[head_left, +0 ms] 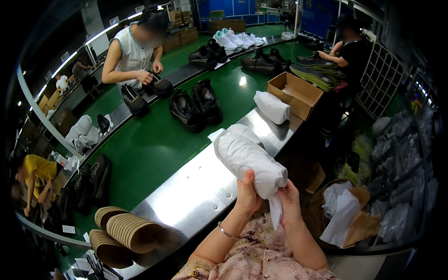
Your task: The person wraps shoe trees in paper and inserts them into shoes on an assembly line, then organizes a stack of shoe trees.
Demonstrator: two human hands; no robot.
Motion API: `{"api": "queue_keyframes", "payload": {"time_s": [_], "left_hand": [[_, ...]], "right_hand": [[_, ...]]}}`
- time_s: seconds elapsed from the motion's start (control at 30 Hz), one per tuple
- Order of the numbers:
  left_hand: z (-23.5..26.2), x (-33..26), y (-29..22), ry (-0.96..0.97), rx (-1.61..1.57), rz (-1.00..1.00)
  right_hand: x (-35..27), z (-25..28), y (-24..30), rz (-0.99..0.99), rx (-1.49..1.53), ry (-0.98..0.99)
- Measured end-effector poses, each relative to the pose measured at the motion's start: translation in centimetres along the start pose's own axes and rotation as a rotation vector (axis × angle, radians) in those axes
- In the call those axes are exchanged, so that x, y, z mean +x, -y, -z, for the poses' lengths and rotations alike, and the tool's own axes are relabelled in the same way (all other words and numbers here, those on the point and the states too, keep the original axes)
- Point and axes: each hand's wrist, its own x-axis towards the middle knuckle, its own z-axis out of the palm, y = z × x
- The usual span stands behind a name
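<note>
A bundle wrapped in white tissue paper (245, 156) is held between both hands over the metal edge of the bench. My left hand (248, 193) grips its near end from the left, with the thumb pressed on top. My right hand (290, 205) closes round the paper at the right side of that end, where a loose strip hangs down. What lies inside the paper is hidden. Just beyond it, a second white paper-wrapped bundle (272, 107) rests on the metal ledge beside an open brown cardboard box (295, 94).
A pair of dark shoes (196, 105) stands on the green conveyor belt (149, 144). Stacked brown insole-like pieces (133, 231) lie at lower left. Opposite, a person (135, 56) handles a shoe. White sneakers (233, 39) stand farther back. A box of crumpled paper (345, 214) is at right.
</note>
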Motion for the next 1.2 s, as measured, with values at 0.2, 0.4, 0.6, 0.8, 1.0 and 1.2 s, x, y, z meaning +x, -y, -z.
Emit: {"api": "queue_keyframes", "payload": {"time_s": [0.2, 0.4, 0.6, 0.8, 1.0, 1.2], "left_hand": [[1.7, -0.3, -0.9, 0.052, 0.090, -0.096], [3.1, -0.3, -1.3, 0.059, 0.131, -0.072], [1.5, -0.8, -1.5, 0.203, -0.136, 0.156], [3.3, -1.3, -1.6, 0.148, -0.043, 0.082], [6.7, -1.8, -1.6, -0.098, 0.166, -0.040], [5.0, -1.2, -0.1, -0.097, 0.251, -0.013]], "right_hand": [[0.8, 0.9, 0.7, 0.027, -0.260, 0.029], [0.2, 1.2, -0.2, -0.341, 0.626, 0.236], [0.0, -0.7, -0.4, -0.388, 0.820, 0.321], [0.1, 0.8, -2.7, -0.481, 0.735, 0.429], [0.9, 2.0, -3.1, 0.049, -0.185, 0.167], [1.0, -0.2, -3.5, 0.397, -0.648, 0.138]]}}
